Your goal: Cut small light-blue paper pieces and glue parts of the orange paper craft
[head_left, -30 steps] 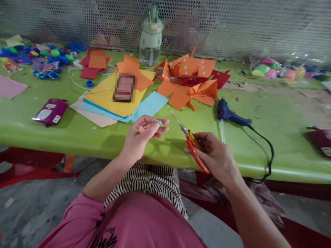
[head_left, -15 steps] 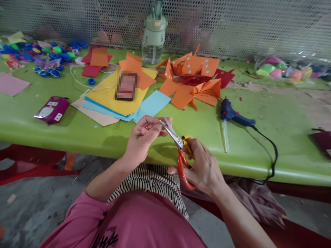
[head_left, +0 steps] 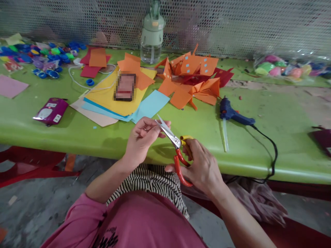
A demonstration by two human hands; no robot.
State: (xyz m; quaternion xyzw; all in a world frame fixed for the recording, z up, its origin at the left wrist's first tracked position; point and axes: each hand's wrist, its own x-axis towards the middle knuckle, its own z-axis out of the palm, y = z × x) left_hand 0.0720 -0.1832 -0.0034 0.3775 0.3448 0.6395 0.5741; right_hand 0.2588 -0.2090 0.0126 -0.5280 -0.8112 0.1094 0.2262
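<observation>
My right hand (head_left: 203,165) grips a pair of scissors (head_left: 172,137) by its red and yellow handles, and the blades are slightly apart, pointing up and left. The blade tips are at the fingertips of my left hand (head_left: 142,139), which is closed in a pinch. Whatever lies between those fingers is too small to make out. Beyond my left hand is a light blue sheet (head_left: 153,103), next to a pile topped by a yellow sheet (head_left: 103,98) with a blurred phone (head_left: 125,86) on it.
Orange folded paper pieces (head_left: 191,65) lie mid-table, before a green bottle (head_left: 152,38). A blue glue gun (head_left: 235,115) with a black cord is at the right. A purple box (head_left: 53,111) and colourful small pieces (head_left: 38,55) are at the left, a plastic bag (head_left: 284,67) back right.
The scissors have shifted slightly left and up across my left fingertips. The small pale piece seen at those fingertips before no longer shows clearly. The whole view has shifted slightly.
</observation>
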